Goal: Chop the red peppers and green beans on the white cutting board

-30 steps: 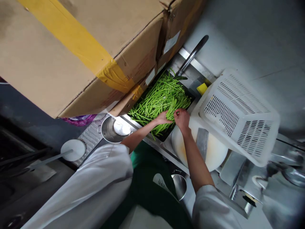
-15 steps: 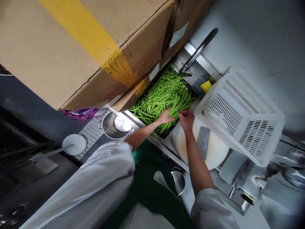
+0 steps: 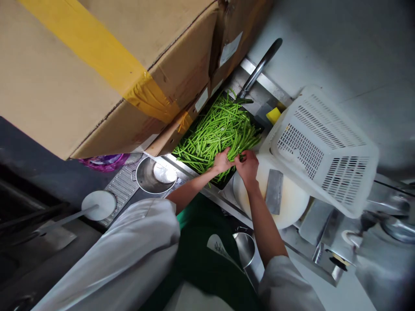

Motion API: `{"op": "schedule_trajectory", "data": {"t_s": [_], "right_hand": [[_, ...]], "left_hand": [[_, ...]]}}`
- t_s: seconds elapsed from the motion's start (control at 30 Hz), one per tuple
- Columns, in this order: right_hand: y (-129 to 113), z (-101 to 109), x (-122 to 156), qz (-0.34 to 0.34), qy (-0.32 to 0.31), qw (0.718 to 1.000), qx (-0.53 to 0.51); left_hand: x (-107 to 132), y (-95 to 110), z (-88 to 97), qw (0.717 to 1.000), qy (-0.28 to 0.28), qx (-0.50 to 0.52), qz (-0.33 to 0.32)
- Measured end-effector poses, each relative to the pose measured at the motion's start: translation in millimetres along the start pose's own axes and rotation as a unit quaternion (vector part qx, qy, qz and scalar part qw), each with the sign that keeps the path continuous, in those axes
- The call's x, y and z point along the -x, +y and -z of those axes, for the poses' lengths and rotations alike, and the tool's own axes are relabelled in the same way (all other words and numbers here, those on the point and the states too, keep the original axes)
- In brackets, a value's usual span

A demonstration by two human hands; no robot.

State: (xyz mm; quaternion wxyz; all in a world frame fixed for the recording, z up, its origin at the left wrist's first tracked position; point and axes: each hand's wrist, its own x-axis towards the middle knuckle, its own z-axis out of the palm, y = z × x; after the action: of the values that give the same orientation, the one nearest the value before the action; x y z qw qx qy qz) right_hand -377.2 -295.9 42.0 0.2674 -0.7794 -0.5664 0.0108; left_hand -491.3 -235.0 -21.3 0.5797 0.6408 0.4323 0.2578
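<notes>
A heap of long, thin green beans fills the sink. At its near edge my left hand is closed round a bunch of the beans, whose tips point away to the right. My right hand is pinched at the near ends of that bunch, its fingertips close to my left thumb. What exactly sits between the right fingertips is too small to make out. Below the right hand lies a round white cutting board with a cleaver blade on it.
Large taped cardboard boxes crowd the left of the sink. A faucet and a yellow sponge are behind it. To the right, a white plastic basket overhangs the board. A steel pot stands at left.
My right hand has moved left, closer to my left hand, at the ends of the bunch. The left hand keeps its hold. The whole view has shifted slightly.
</notes>
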Motion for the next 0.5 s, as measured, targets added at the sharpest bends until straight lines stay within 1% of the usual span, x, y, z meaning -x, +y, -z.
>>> {"op": "schedule_trajectory", "data": {"t_s": [0.1,0.23,0.37,0.43,0.5], "right_hand": [[-0.6,2.8,0.1,0.006,-0.023,1.000,0.010],[-0.4,7.2,1.4,0.010,-0.044,0.999,0.021],[-0.5,11.3,-0.9,-0.008,-0.081,0.994,0.068],[0.1,13.1,-2.9,-0.016,-0.099,0.992,0.081],[1.3,13.9,-4.4,-0.021,-0.096,0.993,0.067]], "left_hand": [[6.0,4.7,-3.5,0.997,0.034,-0.072,0.015],[7.8,4.5,-8.4,0.992,0.041,-0.121,0.000],[7.8,1.7,-10.6,0.988,0.037,-0.149,-0.013],[7.4,0.8,-10.4,0.986,0.034,-0.161,-0.012],[6.0,0.1,-9.5,0.987,0.039,-0.156,-0.002]]}}
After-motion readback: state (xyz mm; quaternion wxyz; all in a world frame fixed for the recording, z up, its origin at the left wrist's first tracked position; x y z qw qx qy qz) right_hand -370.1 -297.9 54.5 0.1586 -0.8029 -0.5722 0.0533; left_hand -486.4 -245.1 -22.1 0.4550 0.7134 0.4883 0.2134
